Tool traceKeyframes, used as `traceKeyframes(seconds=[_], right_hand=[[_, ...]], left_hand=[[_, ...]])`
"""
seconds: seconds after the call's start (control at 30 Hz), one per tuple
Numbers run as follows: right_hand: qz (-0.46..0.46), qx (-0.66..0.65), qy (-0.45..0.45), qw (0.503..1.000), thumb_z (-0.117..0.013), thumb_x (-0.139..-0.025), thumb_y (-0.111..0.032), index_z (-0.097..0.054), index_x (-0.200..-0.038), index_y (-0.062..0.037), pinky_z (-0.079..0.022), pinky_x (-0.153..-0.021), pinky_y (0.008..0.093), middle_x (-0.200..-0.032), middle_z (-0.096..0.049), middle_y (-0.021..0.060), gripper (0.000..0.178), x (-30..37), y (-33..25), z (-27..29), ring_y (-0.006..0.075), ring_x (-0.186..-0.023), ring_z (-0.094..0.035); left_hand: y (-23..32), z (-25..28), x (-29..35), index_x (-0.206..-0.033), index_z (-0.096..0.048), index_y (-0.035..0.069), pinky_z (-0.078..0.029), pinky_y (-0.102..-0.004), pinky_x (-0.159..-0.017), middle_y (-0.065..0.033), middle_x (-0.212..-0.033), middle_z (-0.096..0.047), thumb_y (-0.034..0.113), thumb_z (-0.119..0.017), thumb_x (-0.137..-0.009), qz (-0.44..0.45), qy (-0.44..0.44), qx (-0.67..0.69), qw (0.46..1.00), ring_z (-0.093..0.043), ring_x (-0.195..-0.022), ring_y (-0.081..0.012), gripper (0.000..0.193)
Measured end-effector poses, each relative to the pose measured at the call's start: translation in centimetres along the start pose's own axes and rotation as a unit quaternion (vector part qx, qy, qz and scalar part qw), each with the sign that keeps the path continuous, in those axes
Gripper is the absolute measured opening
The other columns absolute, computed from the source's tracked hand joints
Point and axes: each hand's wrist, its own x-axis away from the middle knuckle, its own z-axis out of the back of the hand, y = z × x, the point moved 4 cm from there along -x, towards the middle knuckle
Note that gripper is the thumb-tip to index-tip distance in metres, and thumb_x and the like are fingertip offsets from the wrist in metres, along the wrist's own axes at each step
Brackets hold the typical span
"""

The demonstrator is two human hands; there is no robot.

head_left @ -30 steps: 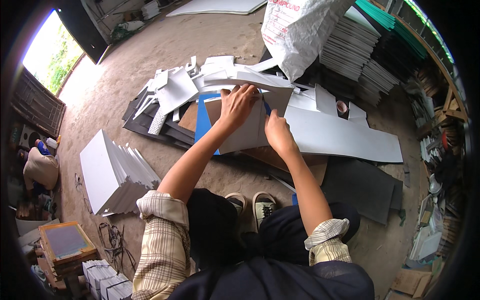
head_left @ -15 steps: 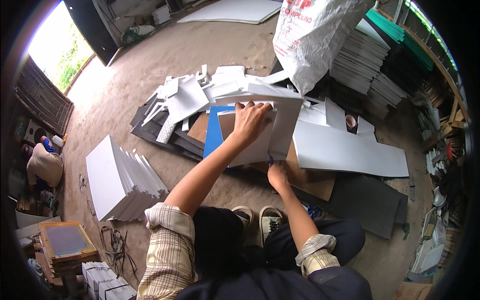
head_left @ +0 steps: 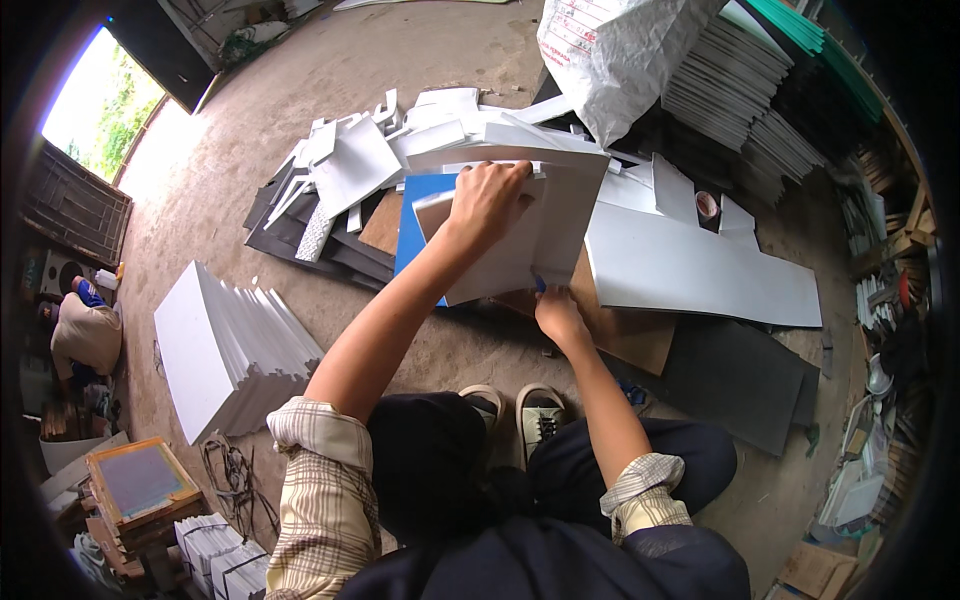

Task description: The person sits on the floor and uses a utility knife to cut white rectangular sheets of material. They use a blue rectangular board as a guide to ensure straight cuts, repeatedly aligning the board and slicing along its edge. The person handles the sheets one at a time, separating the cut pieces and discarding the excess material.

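Note:
In front of me a large white sheet [head_left: 578, 190] stands tilted on the floor pile. My left hand [head_left: 488, 205] is closed over the top of a smaller white panel [head_left: 490, 262] lying against that sheet, its fingers curled over a white strip along the upper edge. My right hand [head_left: 562, 316], lower and to the right, is closed around a slim blue utility knife [head_left: 540, 284]. The knife's tip is at the lower part of the sheet, beside the panel's right edge; its blade is too small to make out. A blue board [head_left: 421, 222] shows behind the panel's left side.
White offcuts [head_left: 360, 165] lie heaped beyond, with a white sack [head_left: 630, 75] behind. A long white sheet [head_left: 705, 262] and dark sheets [head_left: 735, 385] lie right. Stacked white boards [head_left: 225, 350] stand left. A person [head_left: 88, 330] crouches at far left; a wooden-framed screen [head_left: 145, 482] sits lower left.
The scene has shifted upward in view. The smaller panel's left edge leans slightly further left. Both hands keep their grips, and the knife stays near the sheet's lower edge.

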Motion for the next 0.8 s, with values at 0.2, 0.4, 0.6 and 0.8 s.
traceKeyframes(seconds=[0.2,0.4,0.6,0.8], right_hand=[[0.049,0.029,0.055,0.997,-0.036,-0.090,-0.024,-0.042,-0.103,0.0035,-0.047,-0.071,0.0515,-0.089,-0.058,0.0281,0.031,-3.1,0.5,0.4,0.0447,-0.083,-0.057],[0.047,0.035,0.089,0.994,-0.035,-0.090,-0.025,-0.042,-0.104,0.0041,-0.047,-0.071,0.0505,-0.088,-0.058,0.0271,0.033,-3.1,1.5,0.0,0.0447,-0.083,-0.057],[-0.042,-0.002,-0.010,0.999,-0.034,-0.090,-0.020,-0.041,-0.111,0.0017,-0.041,-0.085,0.0494,-0.109,-0.052,0.0267,0.031,-1.9,0.8,1.7,0.0415,-0.100,-0.051],[-0.060,-0.015,-0.011,0.998,-0.036,-0.090,-0.024,-0.039,-0.118,-0.0016,-0.042,-0.086,0.0481,-0.112,-0.049,0.0267,0.036,-2.6,1.6,0.8,0.0413,-0.104,-0.049]], left_hand=[[-0.4,1.4,-1.6,-0.107,-0.046,0.002,-0.048,-0.0433,-0.060,-0.0184,-0.071,-0.060,0.031,-0.070,-0.065,0.050,-0.043,0.046,0.997,-0.060,-0.069,-0.0360,0.057],[1.1,0.5,-1.9,-0.104,-0.057,0.008,-0.048,-0.0422,-0.068,-0.0162,-0.082,-0.063,0.033,-0.066,-0.070,0.021,-0.083,0.080,0.993,-0.061,-0.079,-0.0339,0.043],[2.2,1.0,-2.1,-0.090,-0.063,0.009,-0.050,-0.0400,-0.062,-0.0148,-0.077,-0.063,0.026,-0.065,-0.071,0.040,-0.060,0.054,0.996,-0.062,-0.072,-0.0309,0.026],[1.8,-1.3,-1.7,-0.086,-0.061,0.010,-0.047,-0.0420,-0.063,-0.0156,-0.075,-0.061,0.025,-0.059,-0.073,0.019,-0.052,0.085,0.995,-0.061,-0.071,-0.0333,0.020]])
